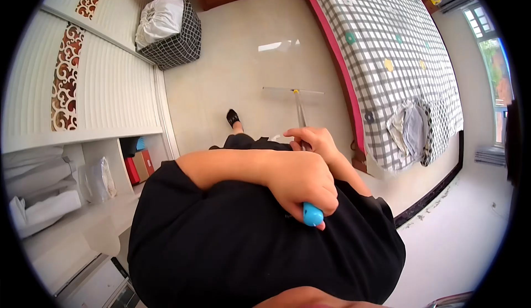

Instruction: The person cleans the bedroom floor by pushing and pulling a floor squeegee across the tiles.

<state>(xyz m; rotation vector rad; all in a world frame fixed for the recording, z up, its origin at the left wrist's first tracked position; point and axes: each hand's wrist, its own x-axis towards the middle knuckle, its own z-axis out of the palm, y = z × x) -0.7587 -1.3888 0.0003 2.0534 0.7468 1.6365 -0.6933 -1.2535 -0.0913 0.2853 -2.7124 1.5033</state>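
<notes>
A floor squeegee with a wide, thin head (295, 90) and a yellow joint rests on the pale tiles ahead of me. Its pole (301, 114) runs back toward my body and ends in a blue grip (313, 214). My left hand (307, 186) is closed around that grip in front of my chest. Farther down the pole, my right hand (312, 140) is wrapped around it, with its fingers partly hidden and the index finger pointing left. Between the two hands the pole is covered by my left hand and wrist.
A bed with a checked cover (381, 48) stands to the right, crumpled cloth (412, 128) on its near corner. On the left are a white sliding wardrobe (110, 81), open shelves (99, 147) and a black grid-patterned basket (180, 45). My shoe (232, 118) is on the glossy floor.
</notes>
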